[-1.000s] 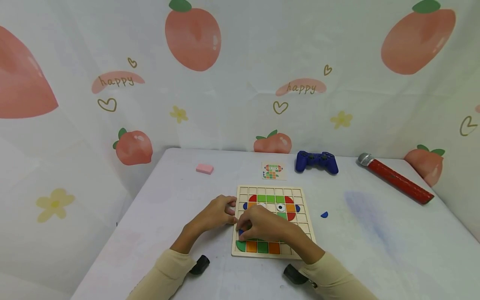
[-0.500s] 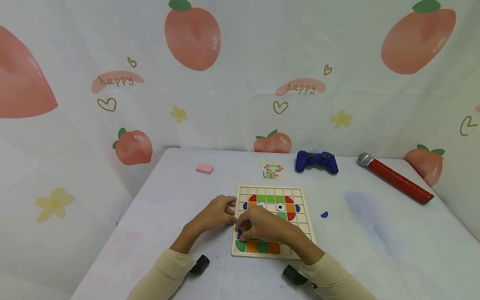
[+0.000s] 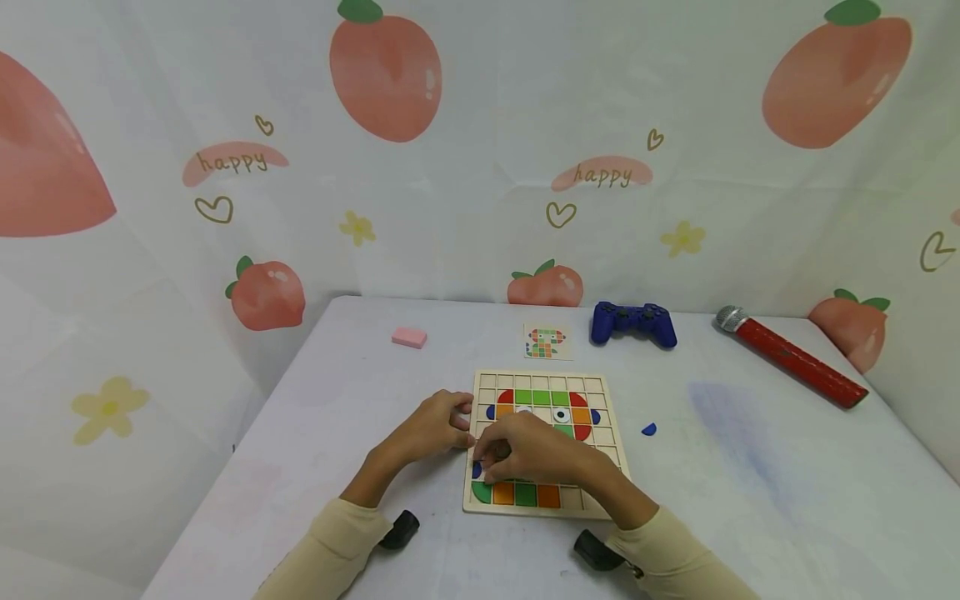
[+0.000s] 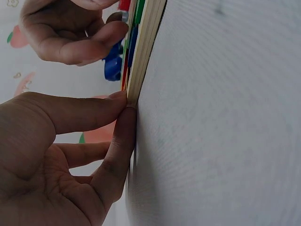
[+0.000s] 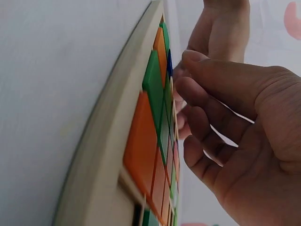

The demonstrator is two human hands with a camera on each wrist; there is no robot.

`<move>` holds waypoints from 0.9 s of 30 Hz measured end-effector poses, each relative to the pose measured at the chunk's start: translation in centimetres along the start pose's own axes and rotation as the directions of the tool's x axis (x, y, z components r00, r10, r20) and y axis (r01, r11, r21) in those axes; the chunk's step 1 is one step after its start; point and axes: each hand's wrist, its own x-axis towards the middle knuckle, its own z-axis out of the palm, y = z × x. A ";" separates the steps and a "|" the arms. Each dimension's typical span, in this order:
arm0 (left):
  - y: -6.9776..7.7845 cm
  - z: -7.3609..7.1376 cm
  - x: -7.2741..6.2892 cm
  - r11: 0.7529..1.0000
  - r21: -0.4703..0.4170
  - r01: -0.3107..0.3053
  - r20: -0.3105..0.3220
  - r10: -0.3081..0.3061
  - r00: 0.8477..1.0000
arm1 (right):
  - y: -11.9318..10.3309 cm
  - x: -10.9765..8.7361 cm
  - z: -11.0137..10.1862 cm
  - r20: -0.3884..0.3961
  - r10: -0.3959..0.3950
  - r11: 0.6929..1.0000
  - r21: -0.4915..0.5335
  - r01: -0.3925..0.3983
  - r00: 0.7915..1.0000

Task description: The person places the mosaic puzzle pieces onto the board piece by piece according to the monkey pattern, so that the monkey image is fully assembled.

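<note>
A square wooden grid board (image 3: 592,384) lies on the table with coloured tiles forming a figure. At its left edge, the thumb and index finger of my left hand (image 3: 433,427) pinch the rim; the left wrist view shows both fingertips on the wood. My right hand (image 3: 532,452) hovers over the board's lower left, fingers loosely bent and nothing between them. Just beside its fingertips, a blue half-round piece (image 3: 477,470) sits in a left-column cell, above a green rounded tile (image 3: 482,492). Orange tiles (image 5: 140,146) and green ones fill the near row. My right hand covers the board's middle.
One blue half-round piece (image 3: 648,429) lies loose right of the board. Behind the board are a pattern card (image 3: 548,342), a pink block (image 3: 408,337) and a blue game controller (image 3: 633,324). A red microphone (image 3: 795,358) lies at the far right.
The blue half-round piece now lies against the board's left side, apart from my right fingertips, which have drawn slightly right. My left hand stays in place.
</note>
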 end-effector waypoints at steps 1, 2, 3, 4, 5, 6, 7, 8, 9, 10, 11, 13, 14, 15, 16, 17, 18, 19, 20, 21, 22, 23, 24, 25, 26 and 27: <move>0.0 0.0 0.0 1.000 0.003 0.001 0.001 -0.001 1.000 | 0.1 -0.2 -0.1 -0.005 0.004 1.000 -0.002 -0.004 1.000; 0.0 0.0 0.0 1.000 0.006 0.003 0.001 -0.003 1.000 | 0.3 -0.4 -0.3 -0.012 0.005 1.000 -0.005 -0.005 1.000; 0.0 0.0 0.0 1.000 0.009 0.006 -0.001 -0.006 1.000 | 0.4 -0.6 -0.5 -0.019 0.008 1.000 -0.009 -0.009 1.000; 0.1 0.0 0.0 1.000 0.011 0.007 -0.002 -0.007 1.000 | 0.6 -0.9 -0.7 -0.027 0.010 1.000 -0.013 -0.010 1.000; 0.1 0.0 -0.1 1.000 0.015 0.006 -0.001 -0.006 1.000 | 0.7 -1.1 -0.9 -0.037 0.011 1.000 -0.022 -0.012 0.999; 0.2 0.0 -0.1 1.000 0.017 0.011 -0.002 -0.011 1.000 | 0.9 -1.4 -1.2 -0.047 0.012 0.999 -0.033 -0.013 0.999; 0.3 0.0 -0.1 1.000 0.016 0.014 -0.003 -0.014 1.000 | 1.1 -1.8 -1.4 -0.056 0.015 0.999 -0.040 -0.018 0.998; 0.3 0.1 -0.1 1.000 0.017 0.018 -0.005 -0.018 1.000 | 1.3 -2.1 -1.7 -0.070 0.021 0.998 -0.050 -0.024 0.997; 0.4 0.1 -0.1 1.000 0.017 0.022 -0.008 -0.022 1.000 | 1.6 -2.4 -1.9 -0.081 0.032 0.998 -0.059 -0.037 0.996; 0.4 0.1 -0.1 1.000 0.018 0.026 -0.010 -0.025 1.000 | 1.8 -2.8 -2.1 -0.091 0.041 0.997 -0.067 -0.047 0.995; 0.5 0.2 -0.2 0.999 0.020 0.027 -0.011 -0.027 1.000 | 2.0 -3.2 -2.4 -0.101 0.051 0.996 -0.072 -0.058 0.994; 0.5 0.3 -0.2 0.999 0.018 0.035 -0.017 -0.035 0.999 | 2.6 -3.9 -2.9 -0.116 0.072 0.993 -0.080 -0.082 0.991; 0.5 0.3 -0.2 0.999 0.018 0.036 -0.019 -0.036 0.999 | 2.8 -4.2 -3.2 -0.124 0.084 0.992 -0.081 -0.094 0.989; 0.5 0.3 -0.2 0.999 0.018 0.036 -0.022 -0.036 0.999 | 3.1 -4.6 -3.5 -0.130 0.091 0.992 -0.076 -0.101 0.987; 0.5 0.3 -0.2 0.999 0.018 0.036 -0.024 -0.036 0.999 | 3.4 -4.9 -3.7 -0.136 0.095 0.992 -0.073 -0.106 0.986; 0.5 0.4 -0.2 0.999 0.018 0.036 -0.025 -0.036 0.999 | 3.8 -5.3 -4.0 -0.145 0.103 0.991 -0.069 -0.113 0.984; 0.5 0.4 -0.2 0.999 0.015 0.041 -0.027 -0.040 0.999 | 4.1 -5.6 -4.2 -0.157 0.107 0.990 -0.074 -0.120 0.982; 0.6 0.4 -0.2 0.999 0.016 0.041 -0.027 -0.041 0.999 | 4.5 -6.0 -4.5 -0.169 0.107 0.990 -0.078 -0.121 0.980; 0.6 0.4 -0.2 0.999 0.017 0.042 -0.028 -0.041 0.999 | 4.8 -6.4 -4.7 -0.181 0.109 0.989 -0.077 -0.124 0.977; 0.6 0.4 -0.2 0.999 0.017 0.043 -0.027 -0.043 0.999 | 5.1 -6.8 -5.0 -0.195 0.113 0.988 -0.079 -0.131 0.974; 0.6 0.4 -0.2 0.999 0.017 0.043 -0.027 -0.043 0.999 | 5.4 -7.2 -5.3 -0.209 0.122 0.986 -0.082 -0.142 0.970; 0.6 0.4 -0.2 0.999 0.018 0.043 -0.026 -0.042 0.999 | 5.6 -7.6 -5.6 -0.224 0.131 0.984 -0.085 -0.154 0.966; 0.6 0.3 -0.2 0.999 0.017 0.043 -0.025 -0.043 0.999 | 5.8 -8.0 -5.8 -0.239 0.139 0.983 -0.087 -0.163 0.961; 0.6 0.3 -0.2 0.999 0.018 0.043 -0.026 -0.043 0.999 | 6.1 -8.4 -6.1 -0.251 0.151 0.981 -0.083 -0.176 0.956; 0.6 0.3 -0.2 0.999 0.018 0.042 -0.026 -0.042 0.999 | 6.3 -8.8 -6.3 -0.264 0.169 0.978 -0.078 -0.195 0.950; 0.6 0.3 -0.2 0.999 0.018 0.043 -0.026 -0.042 0.999 | 6.5 -9.2 -6.5 -0.275 0.186 0.974 -0.074 -0.213 0.943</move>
